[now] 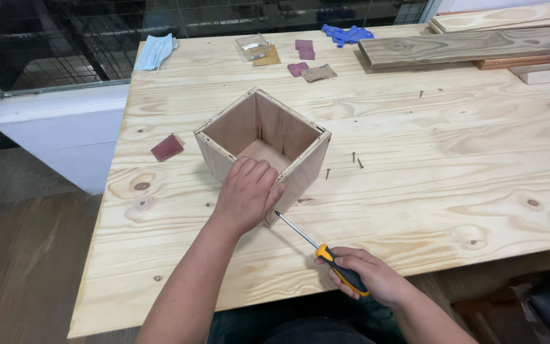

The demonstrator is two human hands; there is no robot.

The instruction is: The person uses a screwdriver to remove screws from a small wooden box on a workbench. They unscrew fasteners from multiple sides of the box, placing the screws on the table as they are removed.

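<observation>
At near corner of open plywood box (263, 137): left hand (244, 194) clamped over rim, fingers curled inside, thumb on outer face. Right hand (367, 275) wrapped tight round orange-and-black handle of screwdriver (316, 247), shaft angled up-left, tip touching box's lower near corner just beside left thumb. Box upright, open top, mid-left on pale pine table (415, 191). Loose screws (354, 158) just right of box. Dark red sandpaper piece (167, 148) left of it. Far edge: blue face mask (155, 51), sandpaper scraps (307, 60), blue gloves (346, 34), stacked planks (472, 44).
</observation>
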